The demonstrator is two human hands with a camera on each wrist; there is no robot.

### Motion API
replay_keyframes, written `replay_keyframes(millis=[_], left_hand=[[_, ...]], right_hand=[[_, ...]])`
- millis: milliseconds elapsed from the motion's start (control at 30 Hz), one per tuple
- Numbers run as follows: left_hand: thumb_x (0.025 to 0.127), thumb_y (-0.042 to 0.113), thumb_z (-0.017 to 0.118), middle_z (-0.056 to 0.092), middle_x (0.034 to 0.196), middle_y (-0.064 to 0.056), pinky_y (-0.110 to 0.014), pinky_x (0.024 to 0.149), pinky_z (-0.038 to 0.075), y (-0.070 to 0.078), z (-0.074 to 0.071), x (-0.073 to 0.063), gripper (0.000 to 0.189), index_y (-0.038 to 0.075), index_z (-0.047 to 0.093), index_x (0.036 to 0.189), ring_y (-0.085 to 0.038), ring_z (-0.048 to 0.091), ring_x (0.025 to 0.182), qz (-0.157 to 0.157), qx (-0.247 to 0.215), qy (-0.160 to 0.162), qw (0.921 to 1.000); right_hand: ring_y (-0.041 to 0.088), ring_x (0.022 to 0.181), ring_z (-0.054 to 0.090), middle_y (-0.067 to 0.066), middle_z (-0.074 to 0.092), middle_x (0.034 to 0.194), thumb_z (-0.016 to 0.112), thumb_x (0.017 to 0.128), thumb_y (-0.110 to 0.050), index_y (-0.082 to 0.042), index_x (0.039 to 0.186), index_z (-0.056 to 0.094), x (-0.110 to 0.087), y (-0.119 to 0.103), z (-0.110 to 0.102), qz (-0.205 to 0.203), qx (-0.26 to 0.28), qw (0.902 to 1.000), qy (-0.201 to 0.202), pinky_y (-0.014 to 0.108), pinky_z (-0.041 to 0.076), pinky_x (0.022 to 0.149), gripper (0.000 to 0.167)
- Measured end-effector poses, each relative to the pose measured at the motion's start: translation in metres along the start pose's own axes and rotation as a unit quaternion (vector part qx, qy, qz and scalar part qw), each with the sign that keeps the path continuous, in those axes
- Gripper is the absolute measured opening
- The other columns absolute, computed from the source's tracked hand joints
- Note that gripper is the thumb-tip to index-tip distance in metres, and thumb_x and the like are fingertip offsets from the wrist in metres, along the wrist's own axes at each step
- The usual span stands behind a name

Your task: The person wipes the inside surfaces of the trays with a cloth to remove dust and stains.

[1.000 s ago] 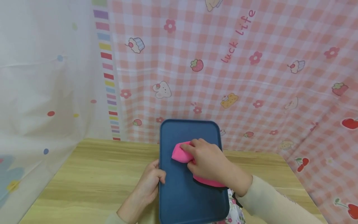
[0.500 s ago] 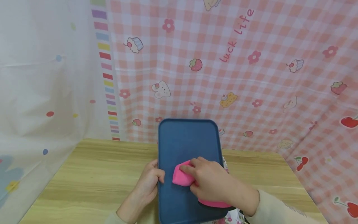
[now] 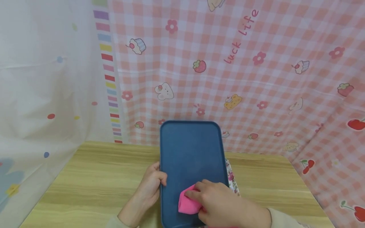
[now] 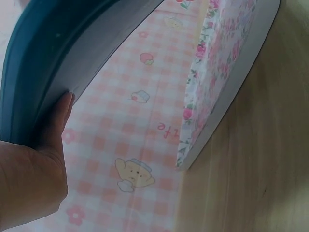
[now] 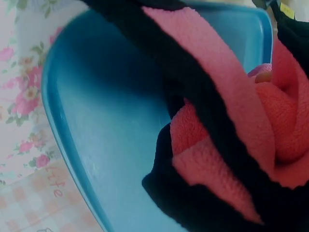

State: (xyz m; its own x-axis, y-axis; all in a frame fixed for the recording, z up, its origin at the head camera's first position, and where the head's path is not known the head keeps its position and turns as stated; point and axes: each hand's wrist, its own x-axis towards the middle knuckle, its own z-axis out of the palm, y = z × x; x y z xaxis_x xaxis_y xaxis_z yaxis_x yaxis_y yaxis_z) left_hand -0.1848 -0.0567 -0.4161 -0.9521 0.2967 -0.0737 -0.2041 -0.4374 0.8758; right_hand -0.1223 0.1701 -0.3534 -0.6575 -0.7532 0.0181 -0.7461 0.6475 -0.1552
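A dark blue rectangular tray [image 3: 189, 148] with a raised rim is held tilted up, its inner face toward me. My left hand [image 3: 149, 185] grips the tray's left edge, thumb over the rim; fingers reach behind it in the left wrist view. Bunched in my right hand [image 3: 220, 201] is a pink cloth [image 3: 188, 204], pressed against the lower part of the tray. Up close in the right wrist view, the cloth [image 5: 236, 106] looks fluffy with black edging and folds over the tray [image 5: 106, 145]. Most of the right hand is hidden there by the cloth.
Behind the tray stands a flower-patterned, white-edged piece [image 4: 217, 82], partly showing at the tray's right side. Everything is over a wooden table [image 3: 99, 183]. A pink checked curtain [image 3: 182, 79] hangs at the back and right, a white one [image 3: 51, 79] at the left.
My right hand and the pink cloth have slid down the tray, from its middle to near its bottom edge. The left hand keeps its grip; the tray has barely shifted.
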Motion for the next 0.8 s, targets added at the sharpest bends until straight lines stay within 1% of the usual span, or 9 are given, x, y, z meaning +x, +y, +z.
replay_keyframes(millis=[100,233,333,467,567,700,800], left_hand=[[0.051,-0.012,0.040,0.065,0.109,-0.011,-0.032,0.079,0.053,0.000,0.000,0.000,0.072,-0.012,0.054,0.122,-0.023,0.062,0.094,0.000,-0.004,0.003,1.0000],[0.051,-0.011,0.039,0.063,0.105,-0.009,-0.031,0.077,0.052,-0.001,0.000,0.001,0.069,-0.009,0.055,0.118,-0.023,0.060,0.091,0.001,-0.011,0.016,0.9998],[0.051,-0.011,0.039,0.062,0.104,-0.009,-0.032,0.077,0.052,-0.002,0.000,0.001,0.067,-0.008,0.055,0.116,-0.023,0.059,0.091,0.001,-0.014,0.022,0.9997],[0.052,-0.011,0.039,0.062,0.108,-0.010,-0.033,0.081,0.051,-0.001,-0.001,0.001,0.069,-0.009,0.055,0.119,-0.023,0.059,0.095,0.001,-0.008,0.019,0.9998],[0.053,-0.011,0.040,0.063,0.112,-0.011,-0.033,0.084,0.050,-0.001,-0.001,0.001,0.071,-0.010,0.054,0.122,-0.024,0.059,0.098,0.002,0.003,0.010,0.9999],[0.055,-0.011,0.041,0.062,0.116,-0.011,-0.033,0.087,0.050,0.000,-0.003,0.000,0.075,-0.011,0.052,0.129,-0.023,0.059,0.101,0.001,0.016,-0.001,0.9999],[0.055,-0.011,0.041,0.064,0.115,-0.010,-0.033,0.085,0.050,0.000,-0.003,0.000,0.076,-0.011,0.052,0.130,-0.023,0.060,0.100,0.000,0.018,-0.002,0.9998]], right_hand=[[0.002,0.084,0.051,-0.009,0.063,0.096,0.077,0.082,-0.012,-0.020,0.126,0.074,-0.004,0.000,0.006,-0.019,0.004,0.9998,-0.003,0.016,0.043,0.066,0.045],[0.000,0.080,0.050,-0.008,0.065,0.094,0.080,0.084,-0.015,-0.019,0.124,0.075,-0.008,0.001,0.014,-0.061,-0.018,0.9980,-0.007,0.012,0.042,0.065,0.040],[-0.002,0.081,0.051,-0.007,0.067,0.096,0.080,0.090,-0.026,-0.019,0.125,0.074,-0.010,0.002,0.019,-0.086,-0.018,0.9960,-0.018,0.010,0.043,0.064,0.036],[-0.003,0.082,0.050,-0.008,0.068,0.100,0.074,0.095,-0.042,-0.020,0.128,0.073,-0.010,0.003,0.023,-0.094,-0.005,0.9943,-0.051,0.011,0.043,0.064,0.040],[-0.003,0.082,0.049,-0.008,0.068,0.100,0.073,0.095,-0.045,-0.021,0.129,0.073,-0.010,0.003,0.023,-0.091,-0.005,0.9942,-0.056,0.012,0.043,0.063,0.041],[-0.002,0.080,0.049,-0.009,0.067,0.096,0.079,0.090,-0.027,-0.021,0.126,0.074,-0.009,0.002,0.018,-0.089,-0.019,0.9957,-0.020,0.011,0.041,0.063,0.037],[0.000,0.079,0.048,-0.009,0.065,0.093,0.078,0.083,-0.013,-0.020,0.125,0.075,-0.007,0.003,0.009,-0.077,-0.023,0.9967,0.010,0.012,0.039,0.065,0.042]])
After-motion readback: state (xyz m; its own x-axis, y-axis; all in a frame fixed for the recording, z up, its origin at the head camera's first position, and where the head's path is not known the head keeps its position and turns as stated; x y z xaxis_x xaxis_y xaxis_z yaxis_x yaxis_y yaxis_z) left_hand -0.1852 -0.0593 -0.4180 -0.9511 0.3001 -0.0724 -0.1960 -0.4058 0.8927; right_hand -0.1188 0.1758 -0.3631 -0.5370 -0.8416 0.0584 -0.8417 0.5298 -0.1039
